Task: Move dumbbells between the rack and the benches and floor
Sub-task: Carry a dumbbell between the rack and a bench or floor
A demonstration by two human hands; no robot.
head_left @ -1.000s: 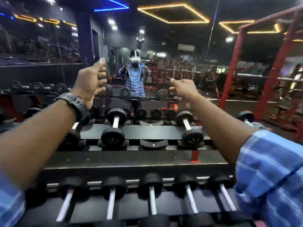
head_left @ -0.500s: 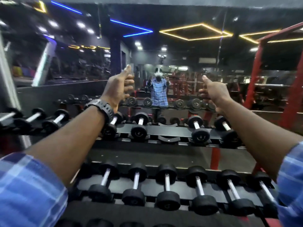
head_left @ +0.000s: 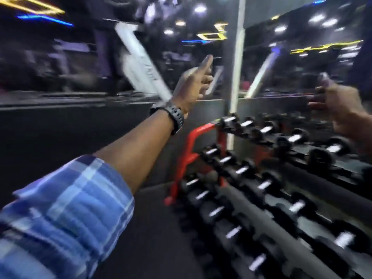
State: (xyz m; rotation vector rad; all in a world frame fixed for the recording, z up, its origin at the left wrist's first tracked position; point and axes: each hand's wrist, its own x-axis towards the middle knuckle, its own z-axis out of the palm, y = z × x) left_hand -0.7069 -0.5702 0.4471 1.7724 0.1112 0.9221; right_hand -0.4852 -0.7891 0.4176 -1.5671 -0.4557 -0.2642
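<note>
A tiered dumbbell rack [head_left: 188, 150] with a red end frame fills the right half of the blurred head view. Black dumbbells with silver handles [head_left: 238, 170] lie in rows on its shelves. My left hand [head_left: 194, 85] is raised in the air left of the rack's end, thumb up, fingers loosely curled, holding nothing. It wears a black watch. My right hand [head_left: 338, 103] is raised above the top shelf at the right edge, fingers curled with the thumb up, also empty. Neither hand touches a dumbbell.
A mirrored wall [head_left: 80, 67] runs behind the rack, with a white vertical pole [head_left: 236, 77] at its seam. Dark floor [head_left: 145, 228] lies to the left of the rack's red end.
The view has swung sharply to the left, so the rack's red left end now shows and the image is blurred. Both hands stay raised and empty.
</note>
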